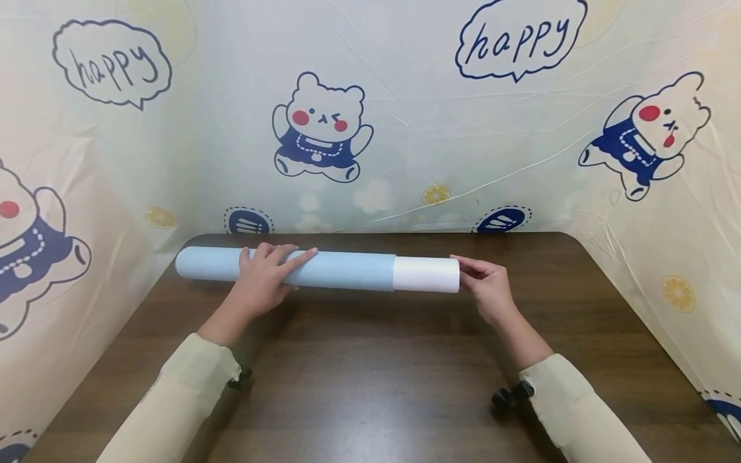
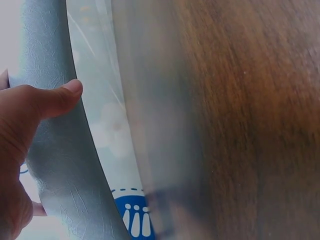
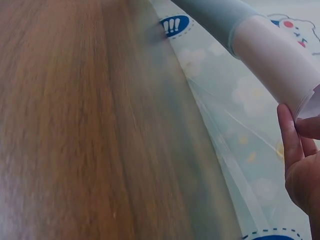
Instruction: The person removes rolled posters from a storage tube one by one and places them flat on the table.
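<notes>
Light-blue tube (image 1: 347,270), rounded end at left, held crosswise over far part of brown surface (image 1: 359,360); contact with surface unclear. White roll (image 1: 425,274) protrudes from tube's right end. Left hand (image 1: 263,276) grasping tube left of its middle. Right hand (image 1: 489,288) pinching roll's open rim.

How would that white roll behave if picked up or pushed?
The white roll is probably light and might dent if squeezed, since its open end shows a thin edge. Being round, it would likely roll if pushed once free of the pale blue tube.
</notes>
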`<action>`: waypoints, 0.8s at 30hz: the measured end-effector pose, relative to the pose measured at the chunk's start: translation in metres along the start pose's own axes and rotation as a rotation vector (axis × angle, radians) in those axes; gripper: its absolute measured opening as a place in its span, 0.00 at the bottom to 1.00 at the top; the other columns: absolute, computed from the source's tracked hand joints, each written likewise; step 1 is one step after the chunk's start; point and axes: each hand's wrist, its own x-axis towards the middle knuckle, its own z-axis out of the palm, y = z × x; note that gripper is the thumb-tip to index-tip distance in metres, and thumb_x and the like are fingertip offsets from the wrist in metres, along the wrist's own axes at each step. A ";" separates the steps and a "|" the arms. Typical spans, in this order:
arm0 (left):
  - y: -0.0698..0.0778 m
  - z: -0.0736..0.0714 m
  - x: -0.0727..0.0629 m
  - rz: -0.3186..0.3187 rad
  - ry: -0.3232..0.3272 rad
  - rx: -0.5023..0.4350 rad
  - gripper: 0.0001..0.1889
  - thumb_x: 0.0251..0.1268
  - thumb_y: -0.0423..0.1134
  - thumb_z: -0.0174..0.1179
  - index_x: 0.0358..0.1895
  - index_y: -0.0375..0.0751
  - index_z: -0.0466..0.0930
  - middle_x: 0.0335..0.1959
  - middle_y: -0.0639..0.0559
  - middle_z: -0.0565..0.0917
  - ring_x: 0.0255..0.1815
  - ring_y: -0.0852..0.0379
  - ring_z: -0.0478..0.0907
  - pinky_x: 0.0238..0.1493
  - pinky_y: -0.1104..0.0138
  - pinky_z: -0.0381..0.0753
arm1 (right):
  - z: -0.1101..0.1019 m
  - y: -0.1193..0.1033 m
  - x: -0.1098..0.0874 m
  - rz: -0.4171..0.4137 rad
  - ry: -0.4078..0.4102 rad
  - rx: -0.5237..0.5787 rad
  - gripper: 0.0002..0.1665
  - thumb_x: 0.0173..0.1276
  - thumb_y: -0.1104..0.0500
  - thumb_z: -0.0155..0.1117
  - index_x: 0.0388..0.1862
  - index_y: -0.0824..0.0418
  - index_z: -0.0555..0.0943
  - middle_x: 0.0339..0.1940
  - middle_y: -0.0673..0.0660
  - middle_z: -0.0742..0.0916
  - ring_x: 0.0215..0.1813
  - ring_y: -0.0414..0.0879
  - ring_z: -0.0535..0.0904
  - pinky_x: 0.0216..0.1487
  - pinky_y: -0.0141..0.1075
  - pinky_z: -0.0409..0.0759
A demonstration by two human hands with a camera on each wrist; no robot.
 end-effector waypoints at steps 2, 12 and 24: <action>-0.001 0.000 -0.001 -0.001 0.002 -0.001 0.54 0.42 0.38 0.80 0.75 0.69 0.58 0.63 0.41 0.73 0.57 0.37 0.66 0.56 0.25 0.53 | -0.004 0.001 0.000 0.003 0.006 0.001 0.24 0.62 0.78 0.62 0.44 0.53 0.89 0.38 0.45 0.88 0.40 0.41 0.84 0.39 0.36 0.84; -0.003 0.000 -0.004 0.010 0.031 0.000 0.53 0.41 0.39 0.80 0.74 0.68 0.60 0.63 0.41 0.74 0.57 0.37 0.67 0.57 0.25 0.53 | -0.026 -0.002 -0.001 -0.017 0.052 0.000 0.21 0.64 0.77 0.62 0.48 0.56 0.88 0.38 0.44 0.88 0.40 0.39 0.83 0.40 0.33 0.84; -0.005 -0.004 -0.010 0.026 0.061 0.007 0.53 0.39 0.37 0.81 0.73 0.66 0.62 0.61 0.41 0.74 0.56 0.37 0.66 0.56 0.24 0.53 | -0.046 -0.004 -0.002 -0.027 0.070 0.025 0.20 0.65 0.75 0.62 0.49 0.57 0.87 0.39 0.44 0.89 0.40 0.39 0.83 0.39 0.32 0.84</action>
